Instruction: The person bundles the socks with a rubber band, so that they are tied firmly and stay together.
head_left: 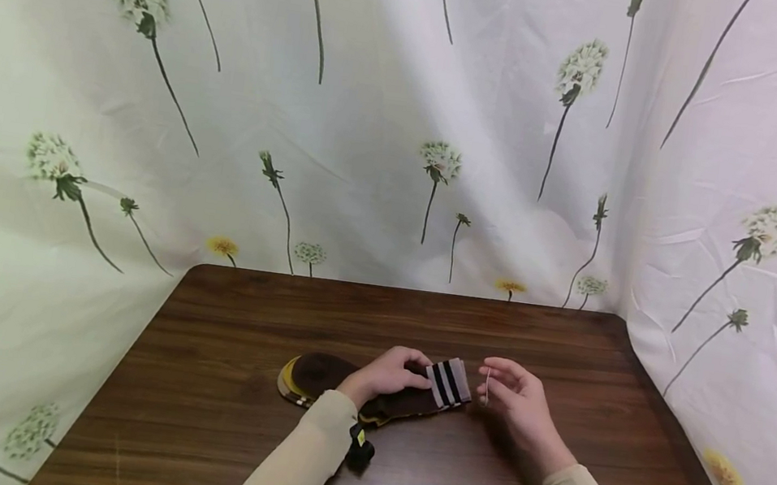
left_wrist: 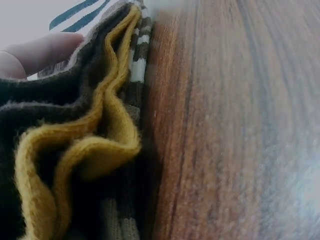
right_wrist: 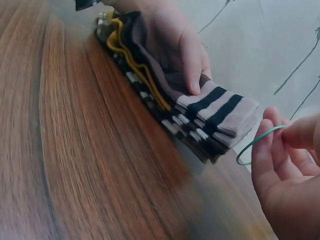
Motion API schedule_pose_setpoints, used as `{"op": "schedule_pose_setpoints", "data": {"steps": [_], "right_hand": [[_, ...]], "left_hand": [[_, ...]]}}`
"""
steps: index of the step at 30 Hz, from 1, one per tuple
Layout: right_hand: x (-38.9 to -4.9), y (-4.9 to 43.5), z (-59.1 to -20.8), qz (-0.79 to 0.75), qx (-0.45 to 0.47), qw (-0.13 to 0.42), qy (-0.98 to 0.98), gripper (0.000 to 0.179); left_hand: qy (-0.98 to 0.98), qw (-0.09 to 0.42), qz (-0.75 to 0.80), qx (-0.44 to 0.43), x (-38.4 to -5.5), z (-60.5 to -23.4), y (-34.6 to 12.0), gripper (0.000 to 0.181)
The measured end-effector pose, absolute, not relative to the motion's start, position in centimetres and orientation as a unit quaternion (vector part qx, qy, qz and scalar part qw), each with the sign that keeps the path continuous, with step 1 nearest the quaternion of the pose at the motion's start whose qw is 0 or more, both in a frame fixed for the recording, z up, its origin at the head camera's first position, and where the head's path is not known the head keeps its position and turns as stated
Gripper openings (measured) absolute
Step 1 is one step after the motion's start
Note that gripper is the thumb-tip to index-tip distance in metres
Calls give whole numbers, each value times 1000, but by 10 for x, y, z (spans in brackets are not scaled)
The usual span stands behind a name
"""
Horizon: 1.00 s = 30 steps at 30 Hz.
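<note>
A stack of folded socks (head_left: 369, 387), brown with yellow edges and a striped grey-and-black cuff (right_wrist: 220, 112), lies on the wooden table (head_left: 225, 418). My left hand (head_left: 389, 374) lies on top of the stack, fingers curled over its far edge near the cuff (right_wrist: 187, 60). The left wrist view shows the socks' brown and yellow folds (left_wrist: 95, 145) up close. My right hand (head_left: 512, 394) hovers just right of the cuff and pinches a thin green rubber band (right_wrist: 257, 142) between thumb and fingers. The band hangs apart from the socks.
A white cloth printed with dandelions (head_left: 405, 114) hangs behind and to both sides of the table. Bare wood (head_left: 199, 447) lies to the left, front and right of the socks.
</note>
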State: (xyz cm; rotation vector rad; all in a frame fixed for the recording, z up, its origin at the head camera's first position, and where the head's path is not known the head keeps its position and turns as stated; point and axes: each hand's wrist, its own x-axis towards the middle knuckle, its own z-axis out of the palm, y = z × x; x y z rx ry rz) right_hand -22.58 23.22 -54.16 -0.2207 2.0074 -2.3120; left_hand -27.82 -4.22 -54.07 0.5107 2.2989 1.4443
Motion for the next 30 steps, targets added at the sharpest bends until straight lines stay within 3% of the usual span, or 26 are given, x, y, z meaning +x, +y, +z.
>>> {"op": "schedule_pose_setpoints", "data": {"steps": [4, 9, 18, 30], "right_hand": [[-225, 229, -544, -794, -75, 37, 602, 16], [-223, 225, -546, -829, -97, 53, 548, 30], [-219, 228, -551, -838, -148, 86, 519, 34], [-220, 232, -551, -840, -223, 54, 491, 39]], "left_hand": [[814, 190, 517, 183, -279, -542, -42, 22], [813, 190, 518, 186, -278, -540, -43, 23], [814, 184, 515, 195, -278, -541, -43, 25], [812, 184, 521, 188, -279, -541, -43, 23]]}}
